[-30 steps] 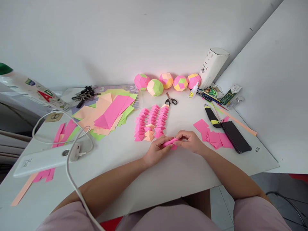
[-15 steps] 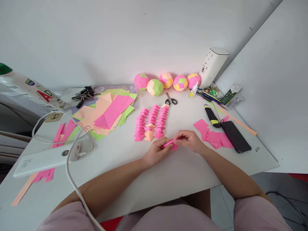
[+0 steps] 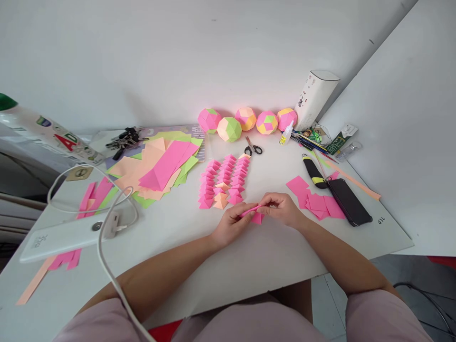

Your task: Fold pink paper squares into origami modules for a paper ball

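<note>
Between my two hands is a piece of pink paper (image 3: 257, 218), partly folded, with one flap hanging below my fingers. My left hand (image 3: 234, 223) pinches its left side, thumb on the near face. At the right end, the fingers and thumb of my right hand (image 3: 280, 208) grip the paper's edge. Just beyond them stand three rows of folded paper units (image 3: 237, 183), mostly pink with a few peach ones. Several flat pink paper squares (image 3: 315, 204) lie to the right of my right hand.
Behind the rows are small scissors (image 3: 253, 147), a glue bottle (image 3: 286, 134) and several paper balls (image 3: 229, 129). Coloured sheets (image 3: 160, 166) lie left. A white power bank (image 3: 67, 236) with a cable is at front left. A black phone (image 3: 349, 202) and cutter (image 3: 314, 172) lie right.
The pink paper has tilted slightly in my fingers, and more of its lower flap shows. Both hands stay nearly in place.
</note>
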Demonstrator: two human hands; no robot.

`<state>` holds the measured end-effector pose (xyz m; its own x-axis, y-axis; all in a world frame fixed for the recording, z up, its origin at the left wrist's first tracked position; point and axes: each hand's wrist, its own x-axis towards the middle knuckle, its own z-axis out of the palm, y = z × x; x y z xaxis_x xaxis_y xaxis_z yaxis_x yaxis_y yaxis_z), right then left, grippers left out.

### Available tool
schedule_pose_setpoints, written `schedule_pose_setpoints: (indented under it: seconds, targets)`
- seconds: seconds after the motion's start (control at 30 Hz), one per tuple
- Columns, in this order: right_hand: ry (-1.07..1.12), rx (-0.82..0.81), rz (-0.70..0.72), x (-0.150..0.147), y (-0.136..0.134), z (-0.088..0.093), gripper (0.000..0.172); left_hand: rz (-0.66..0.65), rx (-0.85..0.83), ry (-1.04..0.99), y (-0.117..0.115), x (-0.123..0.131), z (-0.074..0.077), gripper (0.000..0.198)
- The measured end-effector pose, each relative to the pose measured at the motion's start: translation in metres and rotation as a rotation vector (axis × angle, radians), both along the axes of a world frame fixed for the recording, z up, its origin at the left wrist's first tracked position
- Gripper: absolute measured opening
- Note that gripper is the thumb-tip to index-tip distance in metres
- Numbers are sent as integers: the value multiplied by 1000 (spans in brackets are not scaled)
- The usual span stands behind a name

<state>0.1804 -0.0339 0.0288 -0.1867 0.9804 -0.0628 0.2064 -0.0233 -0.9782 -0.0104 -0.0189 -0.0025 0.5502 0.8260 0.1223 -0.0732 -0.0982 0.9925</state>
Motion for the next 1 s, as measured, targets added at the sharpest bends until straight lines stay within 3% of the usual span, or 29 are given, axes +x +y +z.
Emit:
schedule_pose_setpoints:
  seconds: [0.33, 1.0]
  targets:
    - [-26, 90, -28, -2, -2, 1, 20, 20, 52, 37, 1, -1, -5, 29]
    - [-38, 120, -7, -2, -1, 4, 18, 20, 119, 39, 2, -1, -5, 28]
